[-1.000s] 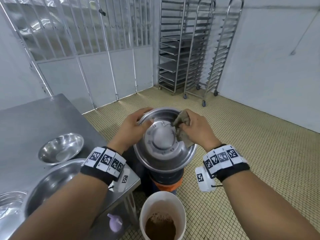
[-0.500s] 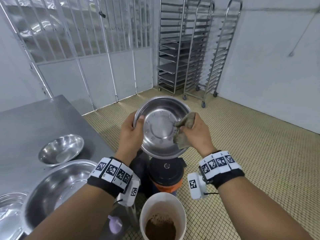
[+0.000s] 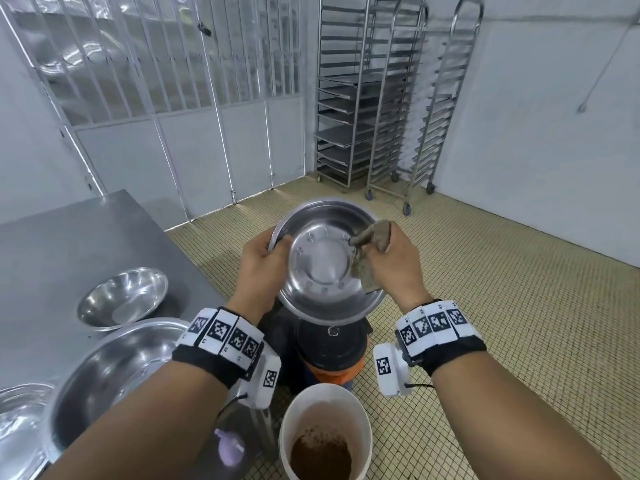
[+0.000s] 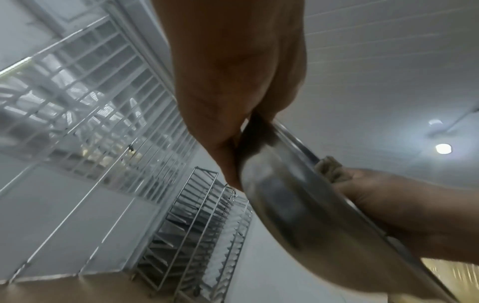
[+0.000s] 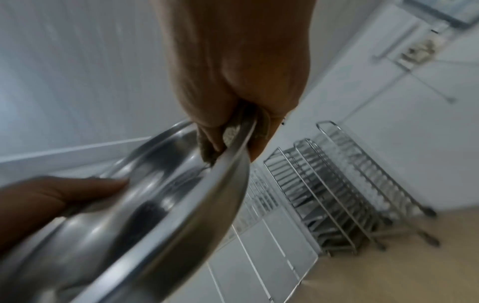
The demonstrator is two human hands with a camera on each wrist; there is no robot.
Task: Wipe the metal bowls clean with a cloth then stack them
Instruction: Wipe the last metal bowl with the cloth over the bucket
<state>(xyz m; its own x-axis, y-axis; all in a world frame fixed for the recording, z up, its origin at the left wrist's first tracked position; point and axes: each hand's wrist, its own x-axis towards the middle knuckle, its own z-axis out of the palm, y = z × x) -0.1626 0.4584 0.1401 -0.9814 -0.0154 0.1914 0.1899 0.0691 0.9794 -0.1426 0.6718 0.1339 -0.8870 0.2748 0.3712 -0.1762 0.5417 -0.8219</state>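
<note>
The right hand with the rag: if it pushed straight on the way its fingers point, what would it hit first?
Most likely the metal bowl itself: the right hand already pinches the cloth over its rim, fingers aimed inward. Beyond that, probably the left hand.

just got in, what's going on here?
A person is wiping a metal bowl, held up over the floor. The left hand grips its rim; the right hand pinches a cloth against the opposite rim. Three more bowls sit unstacked on the steel table, so stacking hasn't started.
</note>
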